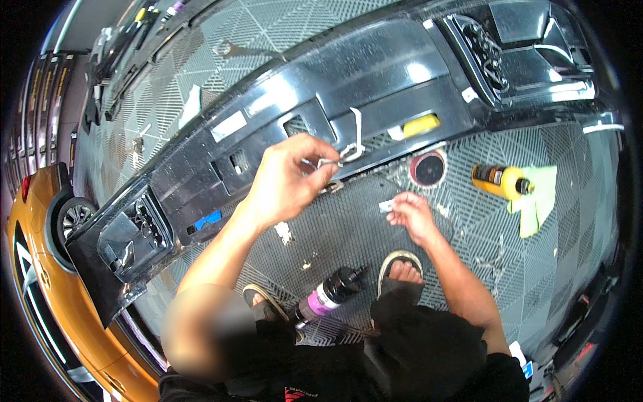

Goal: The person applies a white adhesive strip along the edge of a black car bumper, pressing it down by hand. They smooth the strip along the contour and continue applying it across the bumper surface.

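A long black car bumper (365,63) lies across the floor in front of me. Over its near edge, my left hand (288,177) pinches a thin, curled white strip (356,130) between thumb and fingertips. The strip's far end loops up over the bumper panel; whether it still sticks to the bumper I cannot tell. Lower and to the right, my right hand (416,220) is closed on a small flat silvery-white piece (386,206), held in the fingertips clear of the bumper. Most of that piece is hidden by the fingers.
A black bottle with a purple label (325,298) lies between my feet. To the right, a yellow bottle (492,179) rests by a light green cloth (541,201), near a round dark red pad (426,167). An orange car (60,295) stands at the left.
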